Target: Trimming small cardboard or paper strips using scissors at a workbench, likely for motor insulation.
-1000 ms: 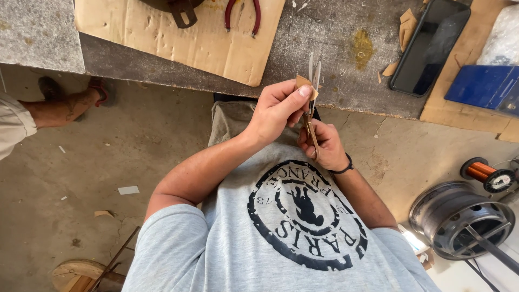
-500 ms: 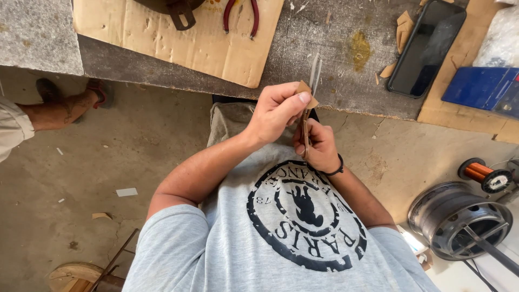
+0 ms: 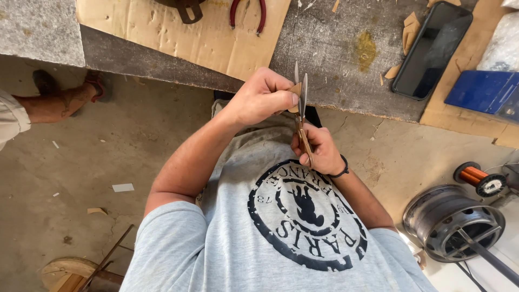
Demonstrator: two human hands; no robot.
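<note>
While pinching a small brown cardboard scrap (image 3: 294, 90) in left hand (image 3: 263, 99) fingertips just off the stone workbench's (image 3: 335, 59) near edge, working scissors (image 3: 300, 105) upward from below, right hand (image 3: 319, 148) wrapped round the handles, blades slightly parted astride the scrap.

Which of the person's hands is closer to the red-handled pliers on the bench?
Left. The left hand, pinching a cardboard scrap, is just below the red-handled pliers; the right hand, holding scissors, sits lower and further right, near the chest.
</note>
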